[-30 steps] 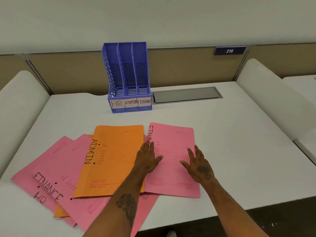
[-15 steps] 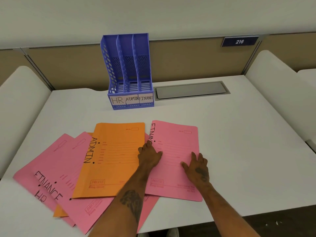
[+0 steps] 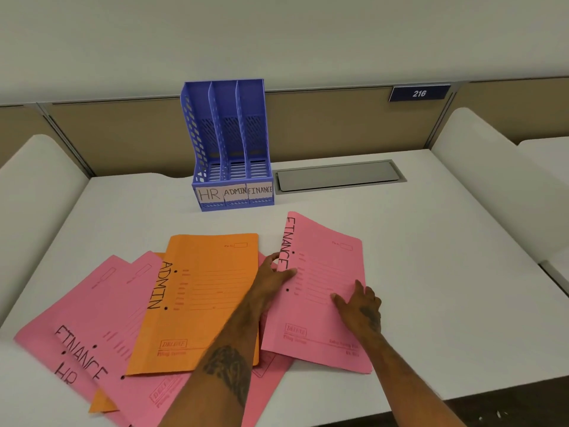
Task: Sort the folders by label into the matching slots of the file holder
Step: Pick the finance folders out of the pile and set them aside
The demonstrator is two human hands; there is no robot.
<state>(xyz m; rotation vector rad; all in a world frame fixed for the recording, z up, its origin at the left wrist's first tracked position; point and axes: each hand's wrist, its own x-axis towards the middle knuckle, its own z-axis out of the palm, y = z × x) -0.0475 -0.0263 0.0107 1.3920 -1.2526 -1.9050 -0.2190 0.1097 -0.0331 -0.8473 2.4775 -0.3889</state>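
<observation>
A blue file holder [image 3: 229, 143] stands at the back of the desk, its three empty slots labelled HR, ADMIN and FINANCE. Several folders lie fanned out at the front. A pink FINANCE folder [image 3: 323, 291] lies on the right with its left edge lifted. My left hand [image 3: 274, 274] pinches that lifted edge, thumb on top and fingers under it. My right hand [image 3: 360, 305] rests flat on the folder's lower right part. Beside it lies an orange ADMIN folder [image 3: 203, 297]. Further left are another pink FINANCE folder [image 3: 101, 306] and a pink HR folder [image 3: 46, 359].
A grey cable hatch [image 3: 338, 177] is set into the white desk [image 3: 431, 257] to the right of the file holder. Rounded white dividers rise at the left [image 3: 34, 192] and right [image 3: 486, 180]. A tan partition with a sign reading 216 [image 3: 418, 93] stands behind.
My left hand has slid to the pink FINANCE folder's left edge and raised it off the desk. My right hand has stayed on the folder. The camera has tilted down a little.
</observation>
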